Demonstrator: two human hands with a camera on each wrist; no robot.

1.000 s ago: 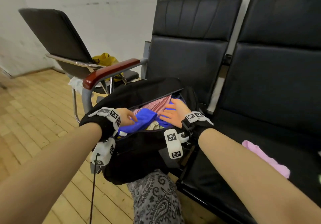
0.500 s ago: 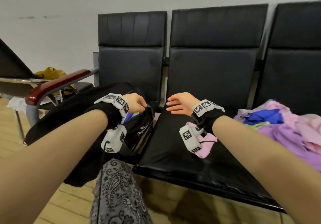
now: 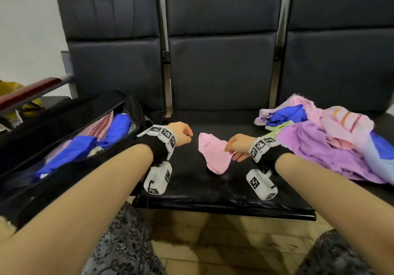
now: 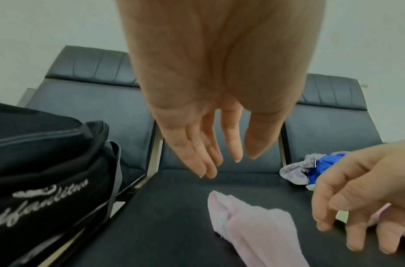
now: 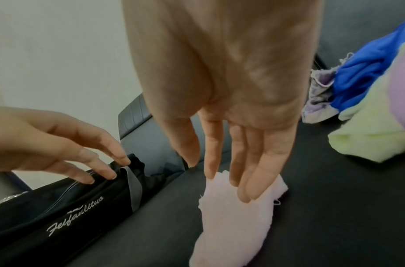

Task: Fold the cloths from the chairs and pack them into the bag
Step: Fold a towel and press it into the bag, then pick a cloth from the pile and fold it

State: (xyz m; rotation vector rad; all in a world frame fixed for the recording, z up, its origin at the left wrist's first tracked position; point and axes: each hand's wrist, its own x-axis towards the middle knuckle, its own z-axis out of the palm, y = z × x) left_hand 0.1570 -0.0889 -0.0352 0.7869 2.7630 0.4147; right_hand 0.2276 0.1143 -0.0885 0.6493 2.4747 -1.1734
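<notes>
A small pink cloth (image 3: pixel 215 156) lies crumpled on the middle black seat (image 3: pixel 191 187). My right hand (image 3: pixel 231 149) hovers at its right edge with fingers straight, the fingertips (image 5: pixel 244 196) over the pink cloth (image 5: pixel 231 225) and gripping nothing. My left hand (image 3: pixel 188 135) hangs just left of the cloth, fingers relaxed and holding nothing, above the seat (image 4: pixel 169 207). The open black bag (image 3: pixel 64 174) sits on the left seat with blue and pink cloths inside. A loose pile of cloths (image 3: pixel 324 144) in purple, pink and blue covers the right seat.
Three joined black chairs stand against a white wall. A red-topped armrest (image 3: pixel 27 92) stands left of the bag, with a yellow thing (image 3: pixel 12 86) behind it. My patterned trouser leg (image 3: pixel 119 247) and the wooden floor (image 3: pixel 223 242) are below the seat's front edge.
Both hands came out of the bag and moved right to the pink cloth on the middle seat. The view swung right, which brought the cloth pile into sight.
</notes>
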